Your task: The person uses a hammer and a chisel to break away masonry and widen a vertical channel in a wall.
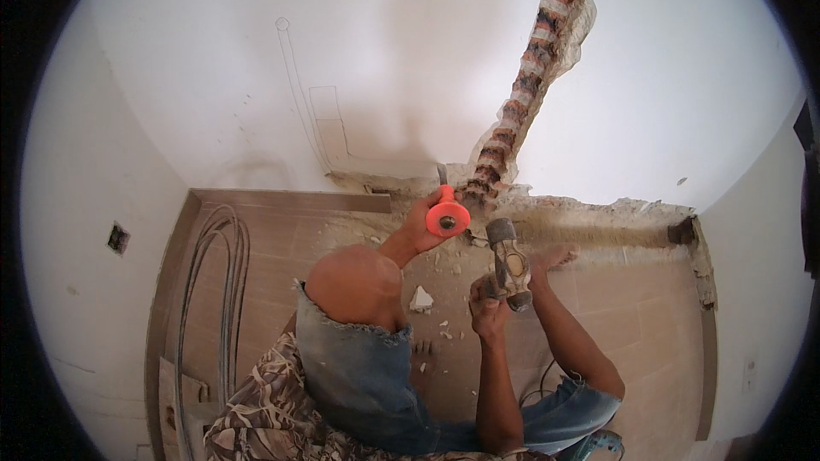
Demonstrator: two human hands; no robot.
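Observation:
My left hand [417, 229] is closed around a chisel [448, 218] with a round orange-red hand guard. Its steel blade points at the broken lower edge of the white wall [410, 111]; whether the tip touches the plaster I cannot tell. In my right hand [488, 311] is a club hammer [510, 266] with a worn, dusty metal head, raised to the right of the chisel and apart from it. The hammer's handle is mostly hidden behind the head and the hand. Just beyond the chisel, a rough channel [521, 94] showing red brick runs up the wall.
Plaster chunks [421, 300] and dust lie on the tiled floor between my legs. A coiled grey hose or cable [231, 290] lies at the left. Baseboard [290, 200] lines the back left. A broken-out groove [606, 226] continues rightward. A teal power tool [602, 442] sits at lower right.

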